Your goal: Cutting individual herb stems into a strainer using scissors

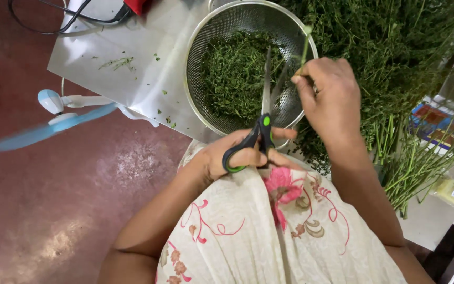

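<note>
My left hand's [227,155] fingers gripped the black-and-green scissors [261,113], blades parted over the steel colander [198,50] of chopped greens, while my right hand [329,97] pinched a green stem [305,48] above it, beside the herb heap [395,37] on the worktop [132,47].

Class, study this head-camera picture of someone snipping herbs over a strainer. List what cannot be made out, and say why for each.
1. Head view: the stem tip in the right hand is too thin and blurred to tell whether the scissors touch it.
2. The fan blades are smeared by motion.
3. The herb pile is cut by the top and right edges.
4. The strainer floor is hidden under cut leaves.
5. The left hand fingers hide part of the handles.
</note>
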